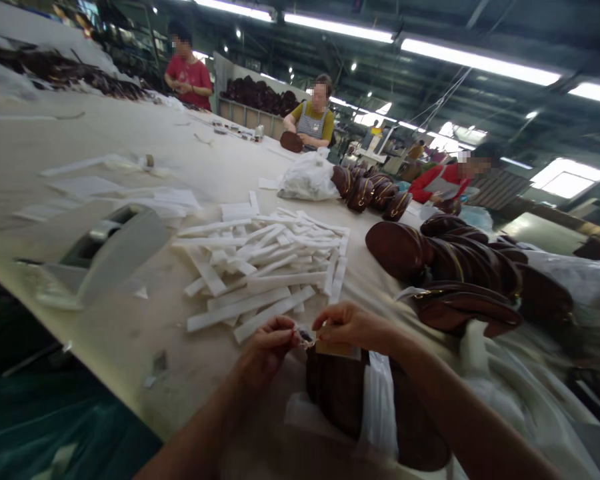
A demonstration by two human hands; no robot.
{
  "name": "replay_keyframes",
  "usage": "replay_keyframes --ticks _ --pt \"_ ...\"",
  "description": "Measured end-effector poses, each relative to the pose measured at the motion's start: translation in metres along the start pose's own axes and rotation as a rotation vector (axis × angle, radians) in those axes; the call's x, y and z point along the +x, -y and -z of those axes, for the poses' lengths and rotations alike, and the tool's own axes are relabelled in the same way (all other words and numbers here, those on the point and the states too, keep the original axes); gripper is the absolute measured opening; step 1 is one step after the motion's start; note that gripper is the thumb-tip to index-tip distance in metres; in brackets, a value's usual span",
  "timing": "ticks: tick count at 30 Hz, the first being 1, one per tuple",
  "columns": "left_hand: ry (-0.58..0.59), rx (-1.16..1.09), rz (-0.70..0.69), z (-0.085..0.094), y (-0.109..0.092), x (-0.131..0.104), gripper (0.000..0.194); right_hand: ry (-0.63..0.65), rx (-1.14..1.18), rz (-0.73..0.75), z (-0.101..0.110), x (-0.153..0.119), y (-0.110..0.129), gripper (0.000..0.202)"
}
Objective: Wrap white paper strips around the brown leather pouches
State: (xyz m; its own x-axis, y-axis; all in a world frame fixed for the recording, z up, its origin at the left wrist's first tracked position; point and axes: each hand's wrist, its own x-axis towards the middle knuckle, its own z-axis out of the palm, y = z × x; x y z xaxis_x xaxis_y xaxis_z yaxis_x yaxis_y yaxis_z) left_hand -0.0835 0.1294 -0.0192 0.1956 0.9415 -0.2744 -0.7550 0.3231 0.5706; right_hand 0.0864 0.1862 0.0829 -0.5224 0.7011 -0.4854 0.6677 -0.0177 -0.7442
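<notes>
Head view: the left hand [267,347] has its thumb and fingertips pinched together on a small trinket [306,337], dark with a pale, knotted-looking edge, too blurred to name. The trinket sits between the two hands, above the near part of the table [130,353]. The right hand [343,321] is beside it, fingers bent down at a tan card [337,348]; whether they grip the card or the trinket's end, I cannot tell. Just below the hands lies a dark brown bag [337,390] with a white wrap [380,403] across it. Beyond the hands is a loose heap of white strips [265,263], and left of that a tape dispenser [103,250]. More brown bags [460,260] lie in a row to the right, near a clear plastic bag [307,177] farther back. Three people work around the table: one in red [193,80], one in a checked apron [313,123], another in red at right [443,183].
</notes>
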Motion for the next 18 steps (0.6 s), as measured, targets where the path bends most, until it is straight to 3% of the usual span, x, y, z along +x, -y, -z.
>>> replay_keyframes --ticks 2,6,10,13,18 --pt "-0.001 -0.051 -0.01 0.002 -0.001 0.001 0.03 0.024 0.168 -0.029 -0.006 -0.002 0.0 0.018" --pt "-0.049 -0.085 -0.011 0.004 -0.003 0.003 0.032 0.037 0.497 -0.115 -0.014 -0.004 -0.011 0.028" --pt "-0.045 -0.067 -0.025 0.001 -0.002 0.003 0.039 0.086 0.761 -0.079 -0.017 -0.004 -0.026 0.031" --pt "-0.049 -0.034 -0.035 -0.002 -0.001 0.002 0.044 0.042 0.752 -0.061 -0.021 -0.004 -0.027 0.033" --pt "-0.067 0.014 -0.032 -0.004 -0.001 0.0 0.053 -0.189 0.469 -0.057 -0.039 -0.001 -0.016 0.025"
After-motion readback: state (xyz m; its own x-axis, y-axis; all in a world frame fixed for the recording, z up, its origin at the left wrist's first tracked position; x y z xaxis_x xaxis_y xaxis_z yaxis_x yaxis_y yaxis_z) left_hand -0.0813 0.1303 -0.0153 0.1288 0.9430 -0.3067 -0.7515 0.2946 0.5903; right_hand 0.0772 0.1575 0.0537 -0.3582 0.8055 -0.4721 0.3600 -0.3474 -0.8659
